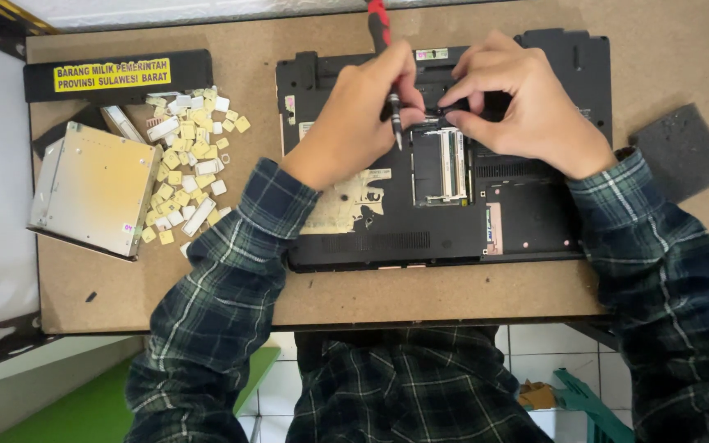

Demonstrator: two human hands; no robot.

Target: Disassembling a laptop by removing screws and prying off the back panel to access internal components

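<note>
On brown board, left hand (354,123) grips screwdriver (386,61) over laptop (453,213); right hand (519,107) pinches beside it.

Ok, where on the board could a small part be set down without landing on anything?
Bare board runs along the near edge, between the upturned laptop and the table edge. Another free strip lies right of the laptop, above the dark foam pad. The left is crowded: small key caps, the silver drive, a black bar.
</note>
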